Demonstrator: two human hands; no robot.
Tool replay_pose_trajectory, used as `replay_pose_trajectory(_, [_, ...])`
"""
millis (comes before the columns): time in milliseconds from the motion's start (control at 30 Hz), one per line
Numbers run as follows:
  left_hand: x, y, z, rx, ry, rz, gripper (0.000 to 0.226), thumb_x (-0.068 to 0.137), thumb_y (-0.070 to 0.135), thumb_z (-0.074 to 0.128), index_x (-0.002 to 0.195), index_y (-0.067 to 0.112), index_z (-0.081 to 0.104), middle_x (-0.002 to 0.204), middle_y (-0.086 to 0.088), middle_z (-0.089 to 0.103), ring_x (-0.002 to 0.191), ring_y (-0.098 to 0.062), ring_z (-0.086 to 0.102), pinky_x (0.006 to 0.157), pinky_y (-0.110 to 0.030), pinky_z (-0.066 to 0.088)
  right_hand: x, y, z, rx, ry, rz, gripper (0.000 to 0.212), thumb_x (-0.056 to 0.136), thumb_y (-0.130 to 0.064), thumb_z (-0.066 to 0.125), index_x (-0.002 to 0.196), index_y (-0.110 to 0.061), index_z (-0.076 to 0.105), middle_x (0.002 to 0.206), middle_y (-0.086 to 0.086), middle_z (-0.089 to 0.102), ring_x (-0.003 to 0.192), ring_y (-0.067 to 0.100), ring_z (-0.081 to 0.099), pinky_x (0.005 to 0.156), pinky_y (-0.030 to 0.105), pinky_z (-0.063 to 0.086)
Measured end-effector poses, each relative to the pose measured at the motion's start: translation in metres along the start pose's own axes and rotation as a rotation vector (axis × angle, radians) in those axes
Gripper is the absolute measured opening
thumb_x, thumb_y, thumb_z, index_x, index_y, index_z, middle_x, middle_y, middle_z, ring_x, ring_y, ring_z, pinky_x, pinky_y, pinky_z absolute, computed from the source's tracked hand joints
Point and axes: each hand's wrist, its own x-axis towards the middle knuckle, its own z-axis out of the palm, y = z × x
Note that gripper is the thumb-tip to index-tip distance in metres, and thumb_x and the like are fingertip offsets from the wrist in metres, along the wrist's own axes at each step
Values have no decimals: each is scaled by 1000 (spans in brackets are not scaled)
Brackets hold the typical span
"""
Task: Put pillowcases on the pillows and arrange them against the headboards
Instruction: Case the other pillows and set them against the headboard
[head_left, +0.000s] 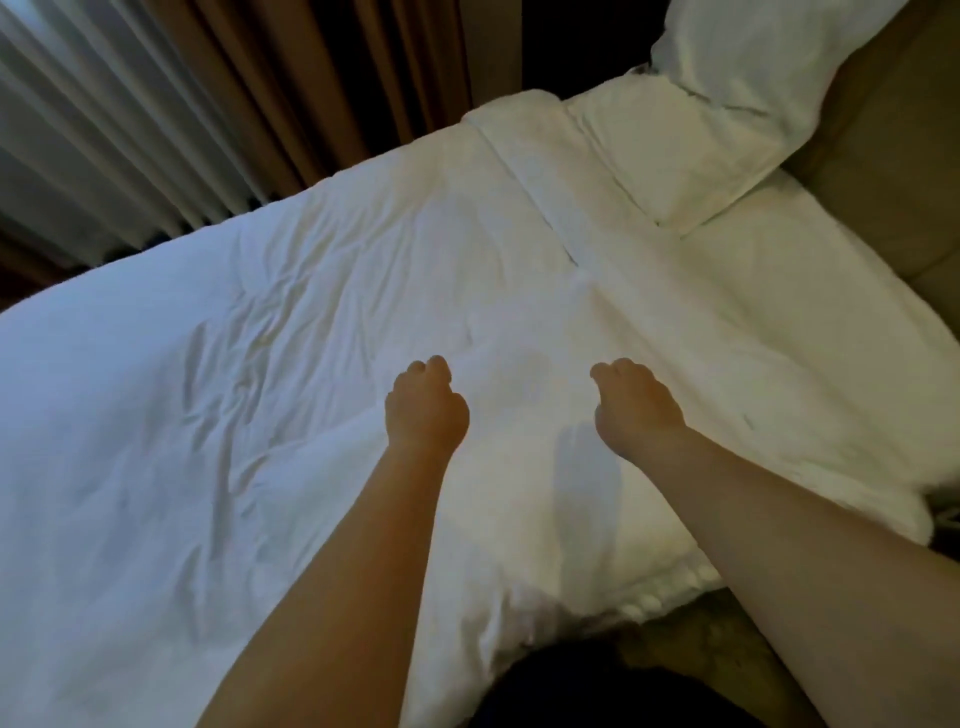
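Stretching across most of the view, one bed (182, 493) is lying under a wrinkled white cover. The cover is turning back in one folded band (545, 208) near the top, probably to leave a strip where pillows are meant to sit. Two curtains are hanging beyond the far side, one pale sheer curtain (78, 130) and one brown curtain (322, 78), both drawn and keeping the room dim. One tan padded headboard (883, 171) is running along the right edge. I am counting two white pillows there. The upper pillow (769, 67) is leaning against the headboard, seemingly already in its case and in place. The lower pillow (670, 156) is lying flat on the bed, touching the upper one, and is probably waiting to be stood up. Two hands are reaching out over the middle of the bed, well apart from both pillows. The left hand (426, 405) and the right hand (636, 410) are both curling their fingers downward. With the fingertips hidden, I cannot tell whether they are pinching the cover or holding nothing.
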Motion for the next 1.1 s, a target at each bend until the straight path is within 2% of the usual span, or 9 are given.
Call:
replay_pose_trajectory(200, [8,63,42,157,-280,158,26,88,10,44,113,9,53,113,-9,51,106,-27,50,85,-33,41,-6,68,7,183,-113,355,40,91,-10,40,131,-10,45,132,16,43,120,36,44,95,41,44])
replay_pose_trajectory(367, [8,114,67,352,-381,231,30,91,17,44,120,12,51,117,-8,52,109,-26,51,85,-32,40,-3,121,6,309,-173,492,43,93,-14,41,136,-7,39,134,19,41,116,36,46,94,43,46])
replay_pose_trajectory(433, [14,138,73,409,-380,202,28,90,17,46,116,13,54,111,-6,55,105,-25,54,81,-31,38,4,144,10,340,-198,515,43,93,-15,42,135,-7,39,132,18,42,114,36,47,94,44,46])
replay_pose_trajectory(533, [28,185,84,443,-368,163,21,87,16,48,104,14,59,91,-4,53,87,-22,54,73,-28,39,21,175,14,409,-253,533,45,93,-19,44,135,-6,39,133,18,42,117,36,46,96,44,45])
replay_pose_trajectory(700, [46,265,122,393,-484,22,11,90,22,46,94,17,55,85,-1,52,81,-21,51,75,-28,38,50,225,34,532,-398,552,65,88,-44,54,139,-7,37,138,17,42,123,37,45,98,43,44])
replay_pose_trajectory(767, [59,290,136,392,-525,-33,20,93,34,46,100,19,56,84,0,52,83,-21,52,76,-29,36,63,243,44,525,-433,568,77,80,-58,56,139,-10,38,135,15,46,122,37,47,99,43,44])
replay_pose_trajectory(900, [83,315,172,373,-613,-200,47,91,55,44,115,17,58,104,-2,58,100,-23,58,78,-32,35,83,261,72,659,-594,498,106,65,-77,55,146,-12,32,146,12,42,131,33,42,108,46,35])
replay_pose_trajectory(1000, [86,314,192,346,-639,-317,53,89,59,44,117,17,58,94,-1,52,90,-23,53,78,-33,37,83,261,84,858,-649,420,105,57,-75,62,142,-17,41,139,7,51,123,29,51,102,46,43])
replay_pose_trajectory(1100, [85,312,204,297,-645,-381,59,87,64,44,115,14,59,92,0,52,93,-24,57,78,-33,39,80,253,89,1001,-652,380,103,66,-62,72,148,-18,29,144,4,44,131,27,44,106,39,40])
